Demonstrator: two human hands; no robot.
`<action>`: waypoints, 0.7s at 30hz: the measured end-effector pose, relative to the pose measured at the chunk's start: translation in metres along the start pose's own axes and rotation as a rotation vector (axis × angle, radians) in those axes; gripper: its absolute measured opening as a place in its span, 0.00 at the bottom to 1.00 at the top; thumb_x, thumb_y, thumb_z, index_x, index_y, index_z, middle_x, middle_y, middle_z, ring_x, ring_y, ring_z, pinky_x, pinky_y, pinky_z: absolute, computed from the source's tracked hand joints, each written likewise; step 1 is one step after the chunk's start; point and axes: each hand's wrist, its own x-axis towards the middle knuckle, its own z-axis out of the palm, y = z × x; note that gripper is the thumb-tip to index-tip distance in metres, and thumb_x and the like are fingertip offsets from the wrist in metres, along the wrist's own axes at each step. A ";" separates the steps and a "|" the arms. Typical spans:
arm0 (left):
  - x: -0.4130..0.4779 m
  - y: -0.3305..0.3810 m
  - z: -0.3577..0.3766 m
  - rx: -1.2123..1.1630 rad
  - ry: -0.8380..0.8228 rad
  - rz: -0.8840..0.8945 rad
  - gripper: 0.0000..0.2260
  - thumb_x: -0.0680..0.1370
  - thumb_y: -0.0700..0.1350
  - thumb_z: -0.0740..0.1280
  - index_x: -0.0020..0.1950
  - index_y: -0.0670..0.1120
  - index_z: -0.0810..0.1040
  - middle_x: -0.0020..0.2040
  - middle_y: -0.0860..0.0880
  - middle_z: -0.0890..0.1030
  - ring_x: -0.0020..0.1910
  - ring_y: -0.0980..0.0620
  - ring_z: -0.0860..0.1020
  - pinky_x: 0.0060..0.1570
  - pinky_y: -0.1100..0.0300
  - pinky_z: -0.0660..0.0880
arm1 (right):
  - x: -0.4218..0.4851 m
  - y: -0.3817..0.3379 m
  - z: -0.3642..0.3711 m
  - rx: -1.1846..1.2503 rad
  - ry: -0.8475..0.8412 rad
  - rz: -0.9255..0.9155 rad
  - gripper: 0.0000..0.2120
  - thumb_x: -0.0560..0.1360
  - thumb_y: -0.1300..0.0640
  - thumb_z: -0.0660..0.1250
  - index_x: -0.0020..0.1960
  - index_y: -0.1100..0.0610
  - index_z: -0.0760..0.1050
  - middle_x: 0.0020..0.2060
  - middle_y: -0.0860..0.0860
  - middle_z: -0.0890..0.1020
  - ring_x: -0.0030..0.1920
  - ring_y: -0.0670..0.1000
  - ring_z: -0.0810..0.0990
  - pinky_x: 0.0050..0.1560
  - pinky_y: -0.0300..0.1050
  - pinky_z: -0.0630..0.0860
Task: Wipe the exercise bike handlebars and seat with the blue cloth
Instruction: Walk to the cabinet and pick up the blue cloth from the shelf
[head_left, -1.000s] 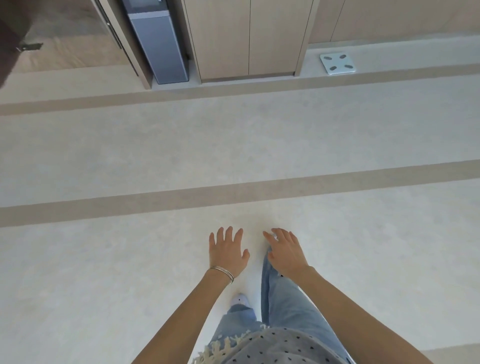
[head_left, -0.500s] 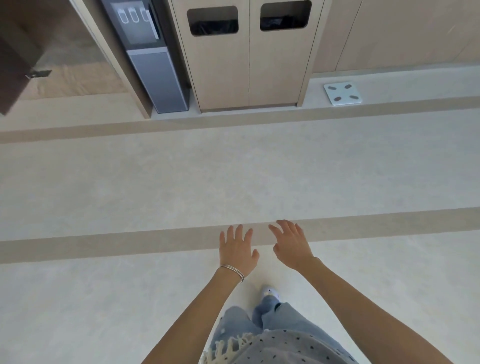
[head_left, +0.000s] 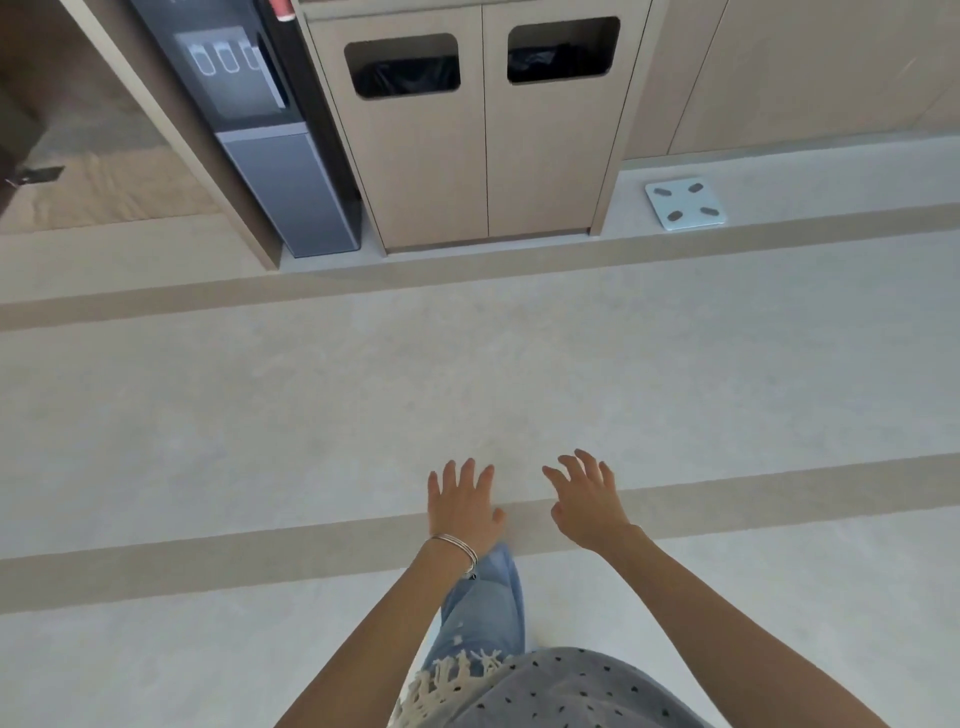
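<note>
Pale flooring (head_left: 260, 415) with tan stripes runs up to a wooden bin cabinet (head_left: 488, 156), a water dispenser (head_left: 270, 135) and a white scale (head_left: 684, 203). Both my left hand (head_left: 462, 506) and right hand (head_left: 589, 501) hang spread and empty (I see no bike or blue cloth anywhere).

1. The floor (head_left: 311, 405) looks matt and faintly mottled, like stone or vinyl, with smooth tan bands.
2. The bin cabinet (head_left: 483, 156) has a pale, matt wood-grain face; glossy black plastic liners (head_left: 405, 78) show in its openings.
3. The water dispenser (head_left: 270, 135) looks like glossy dark plastic over a smooth grey panel.
4. The scale (head_left: 684, 204) is smooth and glossy.
5. The bracelet (head_left: 457, 546) is shiny metal.
6. The jeans (head_left: 483, 608) are faded denim cloth.
</note>
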 end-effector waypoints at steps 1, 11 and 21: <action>0.016 -0.003 -0.011 -0.008 0.010 0.003 0.27 0.79 0.56 0.55 0.76 0.51 0.53 0.77 0.47 0.54 0.76 0.42 0.51 0.74 0.43 0.49 | 0.016 -0.001 -0.010 -0.007 0.007 0.004 0.25 0.77 0.55 0.58 0.73 0.52 0.57 0.73 0.52 0.59 0.75 0.53 0.50 0.72 0.56 0.51; 0.153 -0.048 -0.121 -0.019 0.095 0.052 0.27 0.79 0.56 0.55 0.75 0.51 0.54 0.77 0.46 0.55 0.76 0.41 0.51 0.74 0.42 0.49 | 0.164 -0.007 -0.119 -0.015 0.108 0.032 0.25 0.77 0.54 0.58 0.73 0.51 0.58 0.73 0.51 0.60 0.74 0.52 0.52 0.72 0.56 0.52; 0.250 -0.048 -0.152 -0.036 0.064 0.015 0.26 0.78 0.56 0.56 0.75 0.51 0.55 0.76 0.46 0.57 0.75 0.41 0.52 0.73 0.43 0.50 | 0.259 0.024 -0.145 0.023 0.020 0.005 0.25 0.77 0.54 0.58 0.73 0.49 0.57 0.74 0.50 0.59 0.74 0.51 0.54 0.72 0.55 0.53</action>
